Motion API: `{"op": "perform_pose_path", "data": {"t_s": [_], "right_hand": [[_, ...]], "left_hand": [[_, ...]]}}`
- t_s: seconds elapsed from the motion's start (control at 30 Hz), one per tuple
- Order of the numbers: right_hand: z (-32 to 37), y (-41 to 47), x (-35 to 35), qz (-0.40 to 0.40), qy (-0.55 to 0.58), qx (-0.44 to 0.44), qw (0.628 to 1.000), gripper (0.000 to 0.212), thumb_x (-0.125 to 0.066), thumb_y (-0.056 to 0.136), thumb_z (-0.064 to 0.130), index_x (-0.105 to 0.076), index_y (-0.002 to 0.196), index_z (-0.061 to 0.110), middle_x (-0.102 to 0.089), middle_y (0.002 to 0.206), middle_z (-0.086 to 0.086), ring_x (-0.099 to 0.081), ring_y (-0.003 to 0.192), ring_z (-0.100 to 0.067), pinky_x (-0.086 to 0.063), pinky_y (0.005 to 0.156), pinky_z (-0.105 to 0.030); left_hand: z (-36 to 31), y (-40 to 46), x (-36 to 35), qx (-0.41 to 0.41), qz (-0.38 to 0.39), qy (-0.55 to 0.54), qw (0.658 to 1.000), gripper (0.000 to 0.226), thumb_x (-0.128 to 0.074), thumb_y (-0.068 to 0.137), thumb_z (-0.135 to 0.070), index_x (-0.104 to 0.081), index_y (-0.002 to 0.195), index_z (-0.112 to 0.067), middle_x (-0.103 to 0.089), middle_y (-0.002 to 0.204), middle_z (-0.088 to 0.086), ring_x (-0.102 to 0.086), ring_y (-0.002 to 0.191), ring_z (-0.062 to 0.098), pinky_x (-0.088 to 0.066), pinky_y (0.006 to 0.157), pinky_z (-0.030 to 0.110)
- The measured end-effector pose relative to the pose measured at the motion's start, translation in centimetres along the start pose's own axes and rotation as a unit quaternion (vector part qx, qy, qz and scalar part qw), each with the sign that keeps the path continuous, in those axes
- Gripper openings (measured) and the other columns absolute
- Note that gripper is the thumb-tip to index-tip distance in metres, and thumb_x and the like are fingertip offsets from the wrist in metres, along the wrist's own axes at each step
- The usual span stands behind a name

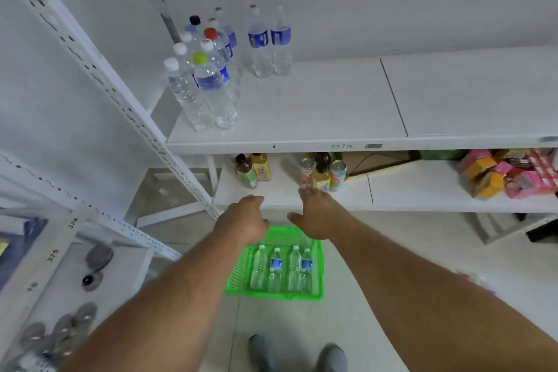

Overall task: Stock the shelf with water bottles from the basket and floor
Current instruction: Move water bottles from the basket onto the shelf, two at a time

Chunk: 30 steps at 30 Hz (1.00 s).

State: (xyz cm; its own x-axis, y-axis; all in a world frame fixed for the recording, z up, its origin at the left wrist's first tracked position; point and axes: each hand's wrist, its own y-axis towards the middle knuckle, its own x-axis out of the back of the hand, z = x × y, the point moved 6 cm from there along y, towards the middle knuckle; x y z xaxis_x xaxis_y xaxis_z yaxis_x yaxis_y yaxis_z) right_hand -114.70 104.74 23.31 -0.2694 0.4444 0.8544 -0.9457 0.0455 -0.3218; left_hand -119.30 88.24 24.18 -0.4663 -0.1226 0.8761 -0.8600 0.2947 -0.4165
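The white shelf (317, 106) carries upright water bottles (208, 81) at its left end. Below on the floor, my green basket (317, 290) holds four more bottles (283, 269). My left hand (244, 217) and right hand (317, 214) reach out above it, both empty, fingers relaxed

Left hand (244, 217) fingers curl away from camera; tips hidden, nothing visibly held. Right hand (317, 214) fingertips motion-blurred. Green basket (317, 290) far rim partly covered by both wrists. Rear bottles in the cluster (205, 69) at the upper shelf's (302, 142) left end occluded; count uncertain. Handwritten shelf-edge label (341, 146) illegible. Pink and orange boxes (510, 172) cut by right edge.
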Motion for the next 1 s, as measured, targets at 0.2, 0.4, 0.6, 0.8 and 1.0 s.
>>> {"op": "perform_pose_path", "data": {"t_s": [0.2, 0.4, 0.6, 0.8, 1.0], "right_hand": [[0.1, -1.7, -5.0, 0.044, 0.004, -0.029, 0.999, 0.080, -0.048, 0.096, 0.054, -0.023, 0.154, 0.005, -0.023, 0.162, -0.015, -0.023, 0.148, -0.030, -0.021, 0.119, -0.037], [2.1, -3.0, -8.5, 0.063, 0.031, -0.080, 0.994, 0.081, -0.049, 0.096, 0.054, -0.021, 0.156, 0.008, -0.023, 0.163, -0.012, -0.025, 0.148, -0.028, -0.023, 0.119, -0.036], [6.0, -4.3, -12.3, 0.090, 0.041, -0.137, 0.986, 0.079, -0.049, 0.097, 0.051, -0.020, 0.156, 0.007, -0.025, 0.162, -0.011, -0.030, 0.146, -0.027, -0.028, 0.115, -0.033], [8.0, -4.4, -15.7, 0.123, 0.051, -0.156, 0.979, 0.077, -0.047, 0.098, 0.051, -0.019, 0.157, 0.009, -0.026, 0.162, -0.011, -0.031, 0.145, -0.027, -0.029, 0.113, -0.033], [6.2, -1.9, -18.3, 0.157, 0.087, -0.177, 0.968, 0.080, -0.047, 0.097, 0.054, -0.016, 0.158, 0.013, -0.022, 0.163, -0.008, -0.029, 0.147, -0.027, -0.028, 0.115, -0.035]], "left_hand": [[4.0, -2.3, -3.4, 0.031, 0.029, -0.017, 0.999, 0.069, -0.063, 0.087, -0.038, -0.036, 0.150, -0.028, -0.045, 0.152, -0.001, -0.051, 0.132, 0.027, -0.045, 0.106, 0.041], [8.8, -3.7, -5.2, 0.023, 0.052, -0.040, 0.998, 0.069, -0.062, 0.085, -0.040, -0.038, 0.149, -0.029, -0.045, 0.153, 0.000, -0.049, 0.134, 0.025, -0.043, 0.108, 0.037], [15.2, -4.2, -6.8, 0.022, 0.064, -0.078, 0.995, 0.073, -0.062, 0.086, -0.043, -0.033, 0.152, -0.031, -0.037, 0.157, -0.002, -0.046, 0.137, 0.022, -0.040, 0.110, 0.033], [18.8, -3.7, -8.8, 0.028, 0.091, -0.099, 0.991, 0.075, -0.061, 0.086, -0.044, -0.031, 0.153, -0.028, -0.037, 0.158, 0.001, -0.045, 0.138, 0.025, -0.040, 0.110, 0.034], [19.9, -1.6, -11.3, 0.060, 0.134, -0.101, 0.984, 0.075, -0.060, 0.085, -0.045, -0.032, 0.152, -0.025, -0.042, 0.154, 0.005, -0.047, 0.136, 0.026, -0.041, 0.109, 0.035]]}}
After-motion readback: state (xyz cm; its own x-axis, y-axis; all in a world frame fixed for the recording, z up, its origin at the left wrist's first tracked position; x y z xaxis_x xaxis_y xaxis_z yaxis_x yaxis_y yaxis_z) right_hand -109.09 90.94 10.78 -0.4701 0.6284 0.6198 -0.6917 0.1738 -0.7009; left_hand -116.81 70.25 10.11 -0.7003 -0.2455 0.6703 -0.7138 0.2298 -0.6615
